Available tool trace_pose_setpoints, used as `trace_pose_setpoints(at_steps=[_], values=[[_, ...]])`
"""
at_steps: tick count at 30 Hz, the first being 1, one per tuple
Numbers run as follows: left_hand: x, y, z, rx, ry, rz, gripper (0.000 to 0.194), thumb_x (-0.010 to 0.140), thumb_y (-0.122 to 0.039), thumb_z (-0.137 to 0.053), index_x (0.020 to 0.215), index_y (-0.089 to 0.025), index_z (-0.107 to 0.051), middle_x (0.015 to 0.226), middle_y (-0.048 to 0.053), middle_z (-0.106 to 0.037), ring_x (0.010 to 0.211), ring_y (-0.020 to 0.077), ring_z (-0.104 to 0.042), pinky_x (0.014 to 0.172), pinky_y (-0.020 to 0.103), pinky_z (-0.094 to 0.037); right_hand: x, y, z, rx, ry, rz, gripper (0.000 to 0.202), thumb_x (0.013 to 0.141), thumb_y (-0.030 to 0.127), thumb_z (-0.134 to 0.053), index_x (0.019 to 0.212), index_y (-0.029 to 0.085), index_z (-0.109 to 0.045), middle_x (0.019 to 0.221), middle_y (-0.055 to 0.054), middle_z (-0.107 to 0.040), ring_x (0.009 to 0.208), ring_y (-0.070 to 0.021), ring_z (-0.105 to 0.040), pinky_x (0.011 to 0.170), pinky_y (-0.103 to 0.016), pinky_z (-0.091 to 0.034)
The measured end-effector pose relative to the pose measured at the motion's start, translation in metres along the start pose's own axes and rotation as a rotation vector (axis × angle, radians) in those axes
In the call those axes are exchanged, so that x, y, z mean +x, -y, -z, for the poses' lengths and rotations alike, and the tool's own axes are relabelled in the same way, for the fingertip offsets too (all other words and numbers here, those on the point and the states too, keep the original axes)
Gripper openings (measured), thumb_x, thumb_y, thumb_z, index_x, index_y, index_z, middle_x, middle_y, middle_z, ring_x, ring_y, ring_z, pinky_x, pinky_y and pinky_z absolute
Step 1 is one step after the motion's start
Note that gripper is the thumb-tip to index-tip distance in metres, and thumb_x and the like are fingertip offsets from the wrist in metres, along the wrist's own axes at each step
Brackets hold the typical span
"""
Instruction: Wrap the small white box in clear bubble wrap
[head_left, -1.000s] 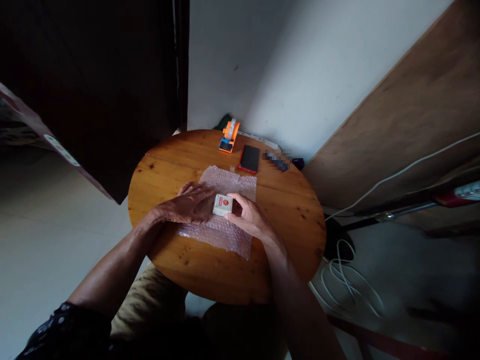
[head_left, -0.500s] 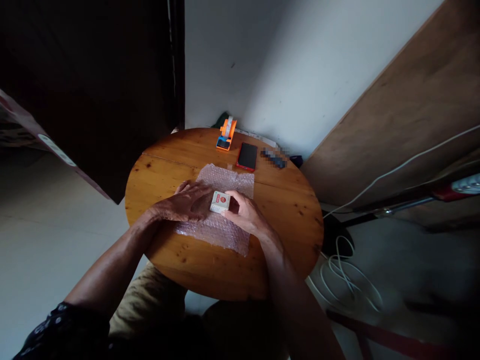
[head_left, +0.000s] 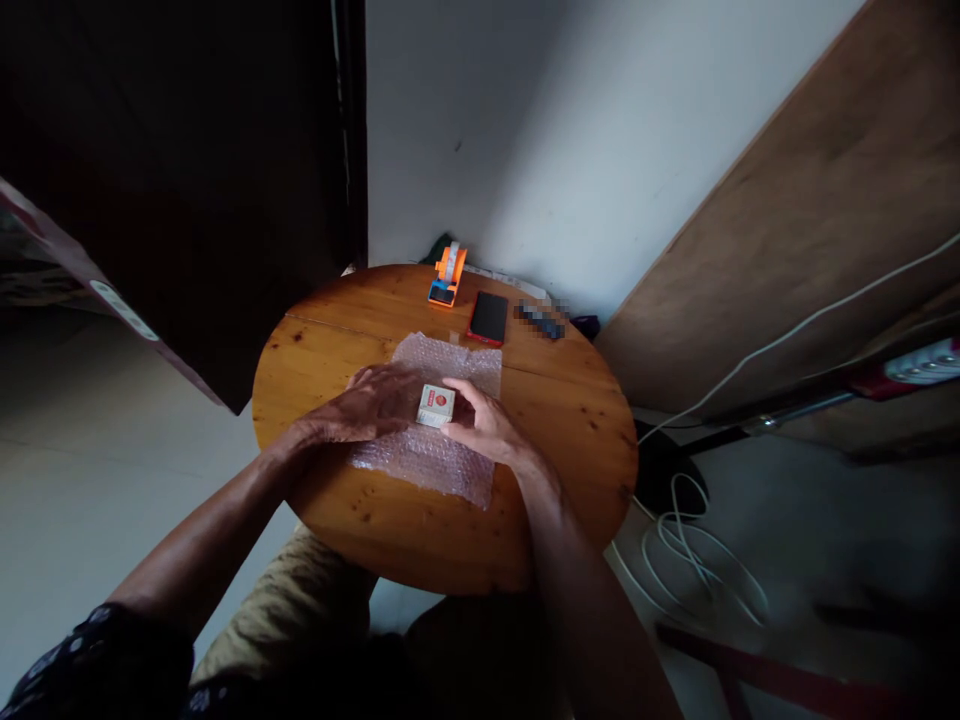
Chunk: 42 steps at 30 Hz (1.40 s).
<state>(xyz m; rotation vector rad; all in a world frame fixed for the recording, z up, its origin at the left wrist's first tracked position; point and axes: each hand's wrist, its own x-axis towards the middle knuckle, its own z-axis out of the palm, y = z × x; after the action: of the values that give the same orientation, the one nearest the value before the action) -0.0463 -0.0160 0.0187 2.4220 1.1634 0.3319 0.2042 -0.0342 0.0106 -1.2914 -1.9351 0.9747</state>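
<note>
A small white box [head_left: 436, 404] with red print sits upright on a sheet of bubble wrap [head_left: 450, 470], near its middle. My right hand [head_left: 487, 425] curls around the box's right side, with the thumb at its lower right corner and the forefinger by its upper right corner. On the other side, my left hand [head_left: 375, 405] lies flat with fingers stretched over the left part of the bubble wrap, just beside the box. Some of its fingertips are lost in shadow.
Behind the wrap on the round wooden table [head_left: 577, 420] are an orange tape dispenser [head_left: 448, 276], a red-edged phone [head_left: 487, 318] and a dark blurred-out item [head_left: 540, 320]. A wall [head_left: 465, 130] rises behind. White cable [head_left: 690, 540] lies coiled on the floor at right.
The view has shifted slightly. Both hands and the box keep nearly the same places on the bubble wrap.
</note>
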Motion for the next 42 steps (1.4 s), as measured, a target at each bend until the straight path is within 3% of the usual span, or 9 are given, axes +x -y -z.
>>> trace_pose_setpoints(at_steps=[2,6,10,17,23,27,31,35,42], values=[[-0.015,-0.009,-0.004,0.051,-0.078,0.05,0.062,0.089,-0.042,-0.06,0.146,-0.022,-0.045,0.154,0.012,-0.046,0.149,0.0364,-0.026,0.12,0.064,-0.016,0.0,-0.001,0.002,0.146,0.025,-0.052,0.068,0.069,0.018,-0.07,0.134,0.026,-0.052,0.12,-0.007,-0.068,0.102,-0.0238,-0.066,0.093,-0.043,-0.052],[-0.052,-0.028,-0.021,0.182,-0.134,-0.138,0.044,0.085,-0.041,-0.066,0.127,-0.027,-0.063,0.137,0.007,-0.062,0.146,0.0349,-0.033,0.121,0.065,-0.002,0.002,-0.006,0.005,0.311,0.021,-0.096,0.07,0.069,0.013,-0.065,0.136,0.027,-0.05,0.125,-0.007,-0.065,0.106,-0.022,-0.065,0.096,-0.044,-0.052],[-0.062,-0.037,-0.036,0.284,-0.227,-0.154,0.022,0.088,-0.028,-0.061,0.108,-0.026,-0.07,0.129,0.006,-0.067,0.14,0.0316,-0.042,0.123,0.063,-0.004,0.004,-0.01,0.006,0.343,-0.01,-0.097,0.065,0.07,0.011,-0.065,0.132,0.026,-0.054,0.121,-0.007,-0.067,0.107,-0.0223,-0.066,0.098,-0.046,-0.052],[-0.044,-0.044,-0.031,0.16,-0.233,-0.221,0.015,0.087,-0.021,-0.054,0.087,-0.026,-0.069,0.117,0.001,-0.073,0.126,0.0264,-0.056,0.122,0.057,-0.016,0.003,-0.01,0.008,0.283,-0.117,-0.075,0.052,0.077,0.032,-0.071,0.127,0.027,-0.06,0.123,-0.007,-0.068,0.111,-0.0231,-0.064,0.103,-0.047,-0.047],[0.007,-0.038,0.002,0.018,-0.386,-0.049,0.013,0.084,-0.024,-0.055,0.082,-0.021,-0.068,0.094,0.006,-0.076,0.091,0.023,-0.069,0.106,0.046,-0.04,-0.006,0.003,0.028,0.427,-0.111,0.031,0.065,0.078,0.061,-0.069,0.13,0.026,-0.057,0.132,-0.011,-0.063,0.122,-0.0278,-0.059,0.105,-0.049,-0.044],[0.04,-0.036,0.013,-0.019,-0.263,0.171,0.013,0.078,-0.025,-0.057,0.079,-0.019,-0.068,0.074,0.005,-0.071,0.072,0.0215,-0.064,0.076,0.035,-0.05,-0.006,0.005,0.024,0.333,-0.099,-0.053,0.071,0.069,0.049,-0.08,0.132,0.028,-0.055,0.127,-0.01,-0.064,0.115,-0.0268,-0.061,0.095,-0.044,-0.051],[0.041,-0.033,0.009,-0.28,-0.15,0.249,0.011,0.075,-0.026,-0.056,0.074,-0.018,-0.064,0.062,-0.001,-0.059,0.057,0.0137,-0.052,0.054,0.024,-0.038,0.001,0.0,0.006,0.233,-0.225,-0.172,0.04,0.073,0.033,-0.075,0.111,0.025,-0.066,0.101,-0.006,-0.07,0.085,-0.0205,-0.067,0.078,-0.037,-0.054],[0.034,-0.026,0.007,-0.447,-0.109,0.231,0.025,0.074,-0.042,-0.066,0.082,-0.018,-0.063,0.066,-0.001,-0.058,0.059,0.0131,-0.049,0.05,0.022,-0.035,0.004,0.0,0.0,0.194,-0.225,-0.219,0.014,0.076,0.031,-0.067,0.087,0.022,-0.066,0.077,-0.001,-0.069,0.068,-0.0159,-0.063,0.063,-0.029,-0.049],[0.045,-0.021,-0.005,-0.715,-0.143,0.156,0.034,0.073,-0.049,-0.069,0.075,-0.016,-0.06,0.069,0.0,-0.059,0.059,0.01,-0.045,0.052,0.021,-0.034,0.001,0.004,0.003,0.177,-0.239,-0.256,0.02,0.073,0.039,-0.066,0.073,0.021,-0.059,0.062,0.004,-0.057,0.054,-0.0107,-0.048,0.051,-0.023,-0.035]])
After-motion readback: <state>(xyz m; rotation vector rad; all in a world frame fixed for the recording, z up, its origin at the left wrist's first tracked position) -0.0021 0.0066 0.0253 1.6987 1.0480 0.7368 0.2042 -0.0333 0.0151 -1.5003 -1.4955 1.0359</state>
